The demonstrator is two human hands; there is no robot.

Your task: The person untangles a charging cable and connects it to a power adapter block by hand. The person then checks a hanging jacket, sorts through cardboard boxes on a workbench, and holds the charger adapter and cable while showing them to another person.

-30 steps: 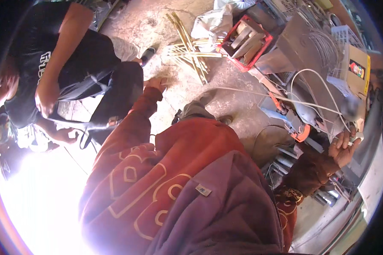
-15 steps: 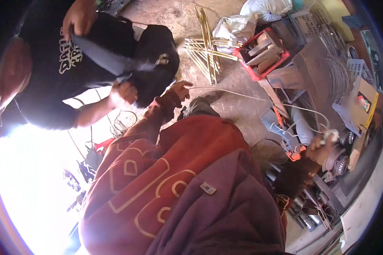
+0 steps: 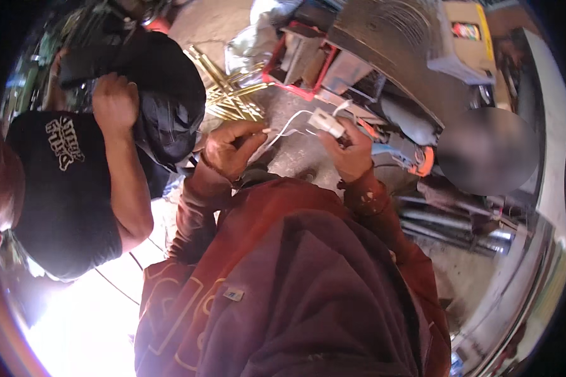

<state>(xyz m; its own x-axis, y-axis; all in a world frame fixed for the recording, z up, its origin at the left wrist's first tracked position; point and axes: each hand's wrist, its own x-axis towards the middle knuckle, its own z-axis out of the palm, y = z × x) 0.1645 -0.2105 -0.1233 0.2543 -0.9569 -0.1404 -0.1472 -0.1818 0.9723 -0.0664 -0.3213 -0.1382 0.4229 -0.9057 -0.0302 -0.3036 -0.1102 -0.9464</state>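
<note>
My right hand (image 3: 352, 151) grips a small white block (image 3: 326, 122), its exact kind unclear; it resembles a charger or socket. A thin white cord (image 3: 289, 120) curves by it toward my left hand (image 3: 233, 149). My left thumb and forefinger pinch a pale end of that cord. Both hands are raised in front of my red sweatshirt, a short gap apart.
On the left, close by, a person (image 3: 63, 188) in a black T-shirt holds a black garment (image 3: 166, 125). Brass-coloured rods (image 3: 229, 94) lie on the floor ahead. Further right are a red crate (image 3: 311, 94), a cardboard box (image 3: 462, 47) and an orange-handled tool (image 3: 424, 160).
My right hand has come in from the far right with the white block, close to my left hand. The stretched cord now hangs slack. The view has shifted right.
</note>
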